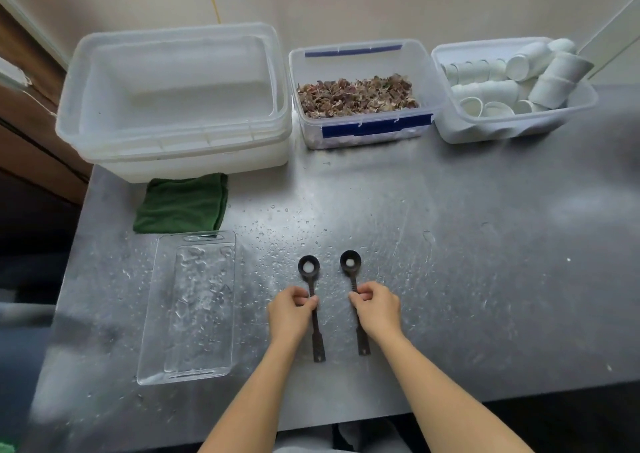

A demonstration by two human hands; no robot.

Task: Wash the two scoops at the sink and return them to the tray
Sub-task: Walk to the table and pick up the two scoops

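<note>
Two black long-handled scoops lie side by side on the wet steel table, bowls pointing away from me. My left hand [290, 310] pinches the handle of the left scoop [309, 268]. My right hand [377, 309] pinches the handle of the right scoop [350, 262]. Each bowl holds a small white patch. Both handle ends rest on the table near me. A clear plastic tray [156, 314], wet inside, lies flat to the left of my left hand.
A folded green cloth [181, 203] lies behind the tray. Along the back stand a large translucent tub [173, 147], a clear box of dried brown pieces [360, 96] and a bin of white paper cups [519, 82]. Water drops cover the table [485, 244].
</note>
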